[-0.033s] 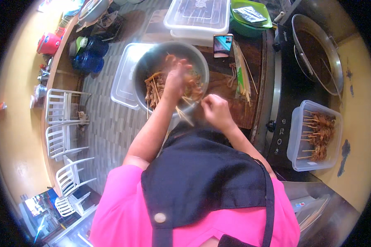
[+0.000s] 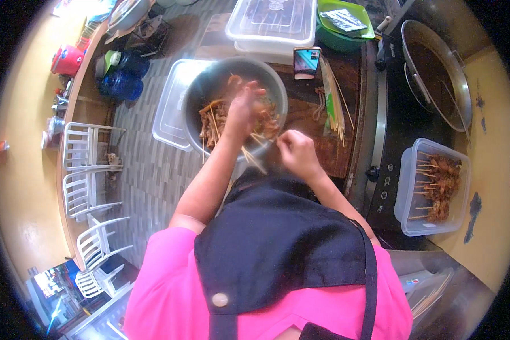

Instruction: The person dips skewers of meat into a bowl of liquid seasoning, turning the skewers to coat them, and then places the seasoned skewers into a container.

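Note:
A deep grey metal pot (image 2: 284, 105) holds pieces of brownish meat (image 2: 212, 122), some of them threaded on sticks. My left hand (image 2: 245, 110) is inside the pot, over the meat; its fingers are blurred, and whether they grip a piece is unclear. Several bare stick ends (image 2: 253, 160) poke over the pot's near rim. Just right of that rim, my right hand (image 2: 298, 152) is closed, thumb against fingers. What it pinches, if anything, is too small and blurred to make out.
Right of the pot lie loose bamboo skewers (image 2: 335, 105) and a phone (image 2: 306, 63). A lidded plastic box (image 2: 272, 25) and green trays (image 2: 345, 17) stand behind. On the black stove, a wide pan (image 2: 436, 79) and a box of skewered meat (image 2: 409, 187). A clear lid (image 2: 170, 107) is left.

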{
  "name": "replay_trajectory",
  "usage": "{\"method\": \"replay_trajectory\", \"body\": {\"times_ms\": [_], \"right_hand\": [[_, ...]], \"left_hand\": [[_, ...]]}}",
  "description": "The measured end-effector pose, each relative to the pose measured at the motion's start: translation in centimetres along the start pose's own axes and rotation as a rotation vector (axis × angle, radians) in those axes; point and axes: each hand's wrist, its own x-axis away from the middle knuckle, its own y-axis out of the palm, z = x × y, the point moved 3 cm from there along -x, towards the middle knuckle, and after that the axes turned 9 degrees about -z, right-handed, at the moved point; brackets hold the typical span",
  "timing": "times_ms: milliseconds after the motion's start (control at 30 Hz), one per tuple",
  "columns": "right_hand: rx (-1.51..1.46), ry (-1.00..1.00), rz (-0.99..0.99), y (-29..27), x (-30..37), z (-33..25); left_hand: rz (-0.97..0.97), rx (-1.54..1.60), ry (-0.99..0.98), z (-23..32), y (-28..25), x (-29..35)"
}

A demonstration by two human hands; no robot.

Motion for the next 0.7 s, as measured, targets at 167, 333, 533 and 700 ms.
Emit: {"method": "replay_trajectory", "body": {"times_ms": [167, 333, 533, 700], "right_hand": [[0.047, -0.063, 0.009, 0.0, -0.2, -0.6], [0.071, -0.050, -0.032, -0.1, 0.2, -0.1], [0.043, -0.064, -0.053, 0.1, 0.1, -0.4], [0.026, -0.051, -0.044, -0.1, 0.1, -0.4]], "left_hand": [[-0.043, -0.339, 0.237, 0.7, -3.1, -1.0], [0.127, 0.126, 0.103, 4.2, -1.9, -0.8], [0.174, 0.044, 0.099, 3.8, -2.5, -1.4], [0.217, 0.012, 0.027, 3.1, -1.0, -1.0]]}}
